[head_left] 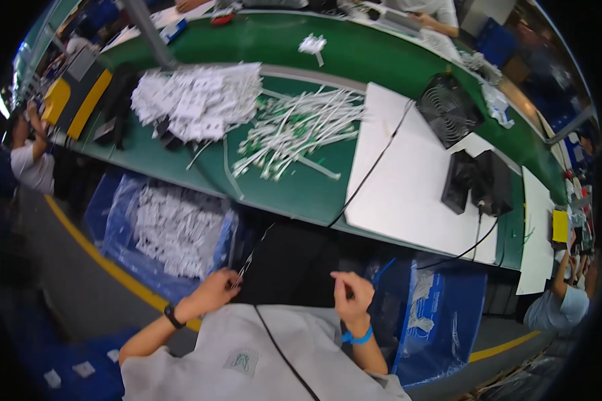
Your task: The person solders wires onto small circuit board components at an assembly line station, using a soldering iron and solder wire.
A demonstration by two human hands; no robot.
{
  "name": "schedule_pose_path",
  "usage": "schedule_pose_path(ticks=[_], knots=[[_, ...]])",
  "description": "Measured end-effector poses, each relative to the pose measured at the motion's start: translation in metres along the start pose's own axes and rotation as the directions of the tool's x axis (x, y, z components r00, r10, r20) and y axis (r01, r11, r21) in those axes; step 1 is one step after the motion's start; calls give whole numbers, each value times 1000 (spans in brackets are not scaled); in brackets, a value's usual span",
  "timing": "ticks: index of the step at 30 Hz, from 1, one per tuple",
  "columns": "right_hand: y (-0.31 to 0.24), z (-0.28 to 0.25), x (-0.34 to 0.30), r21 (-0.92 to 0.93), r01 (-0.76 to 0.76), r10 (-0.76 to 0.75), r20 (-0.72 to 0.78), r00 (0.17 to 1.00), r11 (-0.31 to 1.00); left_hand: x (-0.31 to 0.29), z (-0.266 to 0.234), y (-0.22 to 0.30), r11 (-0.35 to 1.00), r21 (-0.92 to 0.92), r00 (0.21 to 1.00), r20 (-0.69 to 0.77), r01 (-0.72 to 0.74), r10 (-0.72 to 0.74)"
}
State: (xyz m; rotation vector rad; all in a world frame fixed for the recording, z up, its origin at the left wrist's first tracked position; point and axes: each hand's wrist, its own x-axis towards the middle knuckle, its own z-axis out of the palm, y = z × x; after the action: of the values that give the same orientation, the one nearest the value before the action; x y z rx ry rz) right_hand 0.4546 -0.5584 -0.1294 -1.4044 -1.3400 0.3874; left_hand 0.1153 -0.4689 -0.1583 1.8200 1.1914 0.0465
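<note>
Above my lap, my left hand (219,289) is closed, its fingertips pinched on a thin, pale twisted cord (249,259) that runs up toward the bench edge. To the right, my right hand (354,293) is raised with thumb and fingers bent together; whatever it may hold is too small to make out. Beyond both hands, on the green bench (204,160), lies a heap of flat white plastic pieces (197,100). Beside that heap is a loose pile of white cables (297,130) with green parts among them.
Under the bench at left stands a plastic-lined blue bin (124,250) of white pieces; another blue bin (458,321) is at right. A white board (408,194), black fan (449,110) and black device (488,184) occupy the bench's right. Other people work around.
</note>
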Motion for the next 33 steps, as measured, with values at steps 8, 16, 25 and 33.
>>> schedule_pose_path(ticks=[8,16,25,33], knots=[[6,47,-16,13,95,-93,384,919,995,-17,-7,6,854,-367,892,397,369,-215],[-13,60,-18,97,204,-212,708,674,974,-29,28,31,992,41,991,-72,116,-113],[-13,71,-29,194,232,-299,731,614,953,-38,52,29,992,59,951,-283,-115,127],[-2,52,-26,186,210,-280,615,737,960,-27,62,2,948,9,941,-119,-318,317]])
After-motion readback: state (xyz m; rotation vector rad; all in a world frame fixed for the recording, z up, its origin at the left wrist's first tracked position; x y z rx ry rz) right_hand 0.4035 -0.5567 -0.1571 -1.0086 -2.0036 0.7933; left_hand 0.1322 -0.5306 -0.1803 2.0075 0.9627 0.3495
